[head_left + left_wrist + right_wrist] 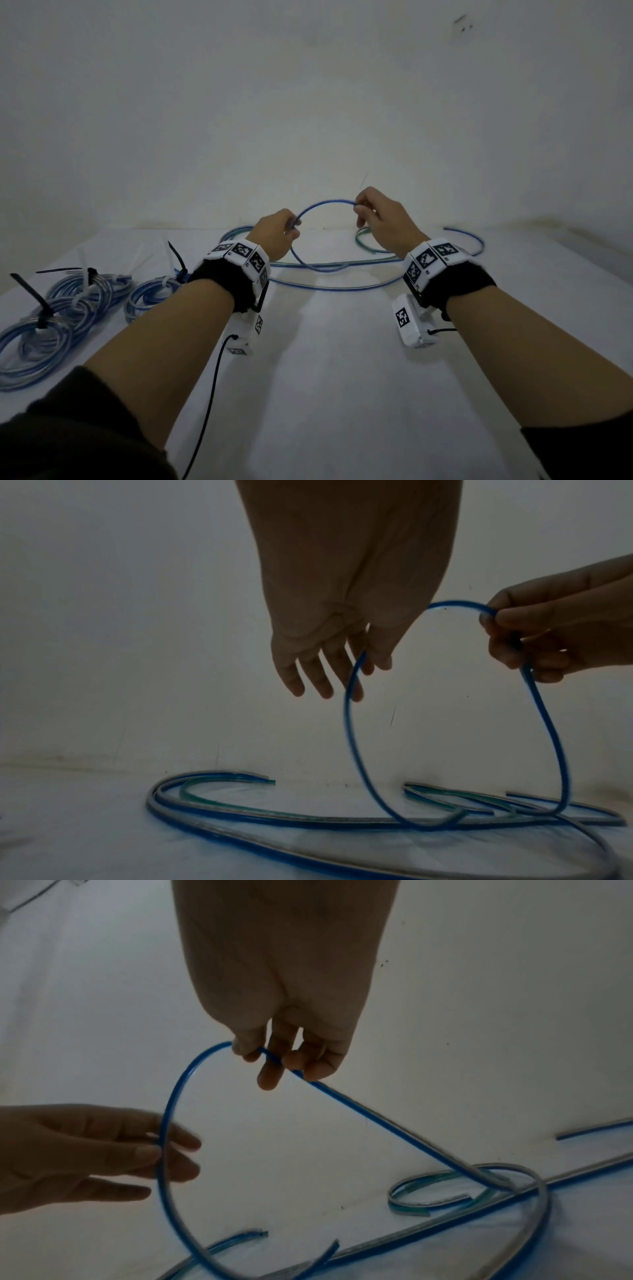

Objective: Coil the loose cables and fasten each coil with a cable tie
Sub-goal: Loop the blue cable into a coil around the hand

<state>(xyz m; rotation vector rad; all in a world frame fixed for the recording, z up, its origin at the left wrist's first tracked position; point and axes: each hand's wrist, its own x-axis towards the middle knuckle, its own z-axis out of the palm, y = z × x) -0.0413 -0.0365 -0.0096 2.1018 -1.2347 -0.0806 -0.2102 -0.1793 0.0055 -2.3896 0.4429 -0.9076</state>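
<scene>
Head view: left hand and right hand, both raised over a white table, each pinching the same blue cable, which arches between them as one loop; remainder of the cable trails on the table behind the hands, among other loose blue and greenish lengths. Finished coils, several, bound with black and white cable ties, lie at the table's left edge. Left wrist view: left hand, thumb side pinching the cable, remaining fingers hanging straight and slightly spread; right hand closed round the top of the loop, which drops to the table and crosses the loose lengths. Right wrist view: right hand, fingertips pinching the cable; left hand, thumb and forefinger nipping the loop's other side. Condition: first turn of a new coil, judged early. Risks: the stiff cable may spring open if either pinch slackens; the trailing part crosses neighbouring lengths and could drag or snag them when drawn in, tangling the coil; uneven turns would make fastening with a tie awkward.
</scene>
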